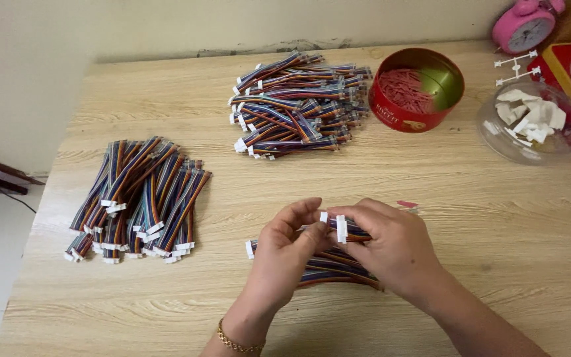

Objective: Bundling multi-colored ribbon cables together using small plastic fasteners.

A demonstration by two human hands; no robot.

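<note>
We are seeing a matt, grained wooden table [166, 311]. On it are lying plastic-insulated wire bundles [139, 198] with smooth white plastic connectors [342, 228], a glossy red metal tin [418, 89], and a clear plastic bowl [530, 122].

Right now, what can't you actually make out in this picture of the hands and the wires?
- Head view: the wire bundle beneath is partly covered by the left hand and right hand.
- The white connector: its pins are too small to see.
- The pink clock and clear bowl's red neighbour are cut off by the frame edge.
</note>
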